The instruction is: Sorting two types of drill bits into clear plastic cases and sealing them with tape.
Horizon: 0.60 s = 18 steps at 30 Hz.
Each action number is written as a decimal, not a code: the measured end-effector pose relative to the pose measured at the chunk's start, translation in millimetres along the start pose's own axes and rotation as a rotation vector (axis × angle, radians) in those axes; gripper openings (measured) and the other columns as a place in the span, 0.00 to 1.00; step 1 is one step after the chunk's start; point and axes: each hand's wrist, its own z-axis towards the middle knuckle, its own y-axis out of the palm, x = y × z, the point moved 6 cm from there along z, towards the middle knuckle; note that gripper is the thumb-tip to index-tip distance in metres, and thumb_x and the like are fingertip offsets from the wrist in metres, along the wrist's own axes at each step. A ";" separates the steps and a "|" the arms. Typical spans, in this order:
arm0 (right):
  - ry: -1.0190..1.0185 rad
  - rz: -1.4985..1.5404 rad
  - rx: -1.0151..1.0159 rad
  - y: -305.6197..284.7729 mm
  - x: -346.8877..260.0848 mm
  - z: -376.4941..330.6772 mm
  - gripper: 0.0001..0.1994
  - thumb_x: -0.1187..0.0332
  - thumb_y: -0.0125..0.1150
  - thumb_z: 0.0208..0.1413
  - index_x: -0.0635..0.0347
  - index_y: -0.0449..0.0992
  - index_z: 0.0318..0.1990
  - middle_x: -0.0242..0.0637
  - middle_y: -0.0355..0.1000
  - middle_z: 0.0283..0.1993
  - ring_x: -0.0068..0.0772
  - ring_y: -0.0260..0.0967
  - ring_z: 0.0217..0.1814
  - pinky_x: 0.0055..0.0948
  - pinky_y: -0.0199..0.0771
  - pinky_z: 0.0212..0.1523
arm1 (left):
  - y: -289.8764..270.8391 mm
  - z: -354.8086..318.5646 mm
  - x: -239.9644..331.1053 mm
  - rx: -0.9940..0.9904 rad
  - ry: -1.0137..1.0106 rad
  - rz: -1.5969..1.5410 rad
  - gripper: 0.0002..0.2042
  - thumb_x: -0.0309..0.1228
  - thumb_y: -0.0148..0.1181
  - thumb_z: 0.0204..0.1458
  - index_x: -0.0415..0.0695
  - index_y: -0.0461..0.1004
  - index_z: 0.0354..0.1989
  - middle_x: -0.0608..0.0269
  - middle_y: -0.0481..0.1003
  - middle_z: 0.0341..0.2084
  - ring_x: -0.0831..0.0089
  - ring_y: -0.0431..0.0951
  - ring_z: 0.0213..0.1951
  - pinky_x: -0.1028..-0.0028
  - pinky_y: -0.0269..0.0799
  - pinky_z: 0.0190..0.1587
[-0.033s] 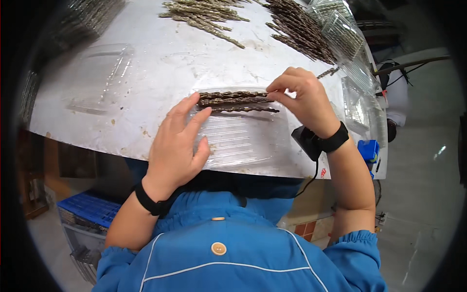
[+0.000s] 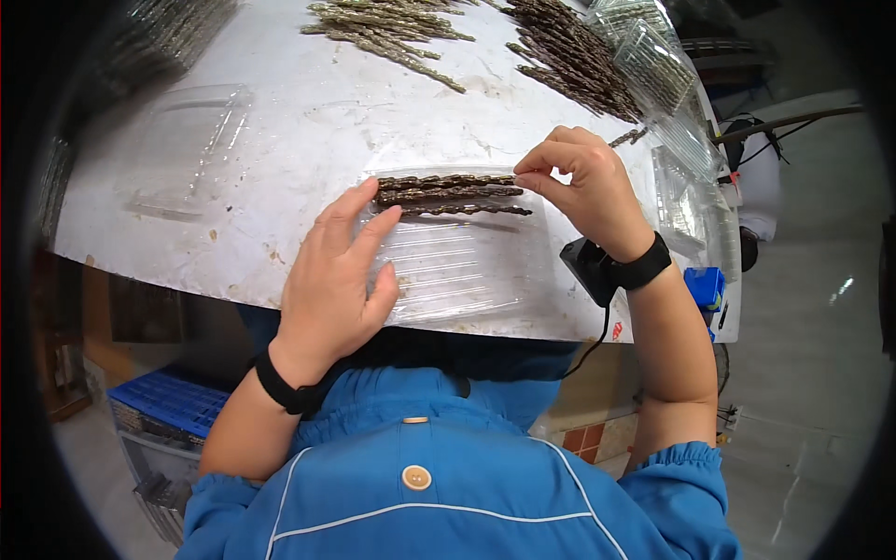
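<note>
A shallow clear plastic tray (image 2: 448, 271) with parallel grooves lies near the front edge of the white table. Several dark brown, twisted, knobbly sticks (image 2: 448, 193) rest side by side across its far part, and one lies slightly apart on the near side. My left hand (image 2: 336, 266) has its fingers spread, with two fingertips at the left ends of these sticks. At their right end, my right hand (image 2: 583, 182) pinches the tip of the farthest stick between thumb and forefinger. The fingertips partly hide the stick ends.
Loose light sticks (image 2: 383, 33) and a heap of dark sticks (image 2: 574, 61) lie at the back. Filled clear trays (image 2: 653, 70) are stacked far right, and another clear tray (image 2: 191, 140) sits at left. A black cabled device (image 2: 588, 271) and blue box (image 2: 705, 287) are near my right wrist.
</note>
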 end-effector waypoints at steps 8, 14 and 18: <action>-0.122 -0.155 -0.186 25.7 0.6 -11.5 0.02 0.69 0.68 0.43 0.53 0.81 0.24 0.31 0.74 0.27 0.37 0.69 0.36 0.37 0.67 0.39 | 1.1 1.0 -0.4 0.016 0.009 -0.001 0.24 0.28 0.54 0.47 0.41 0.71 0.56 0.49 0.61 0.63 0.51 0.64 0.62 0.59 0.62 0.63; -0.106 -0.174 -0.198 23.8 8.0 -3.4 0.02 0.69 0.69 0.42 0.54 0.82 0.24 0.30 0.74 0.27 0.36 0.69 0.38 0.35 0.65 0.41 | 2.6 0.2 -1.8 0.002 0.003 -0.024 0.24 0.28 0.52 0.48 0.42 0.70 0.57 0.48 0.61 0.64 0.51 0.63 0.63 0.60 0.60 0.64; -0.006 0.029 -0.191 21.2 10.0 3.6 0.03 0.69 0.69 0.44 0.54 0.82 0.24 0.30 0.74 0.27 0.35 0.70 0.36 0.35 0.66 0.40 | 1.8 -0.1 -0.2 0.016 0.013 -0.010 0.24 0.28 0.52 0.48 0.42 0.70 0.57 0.49 0.61 0.64 0.51 0.64 0.63 0.60 0.61 0.63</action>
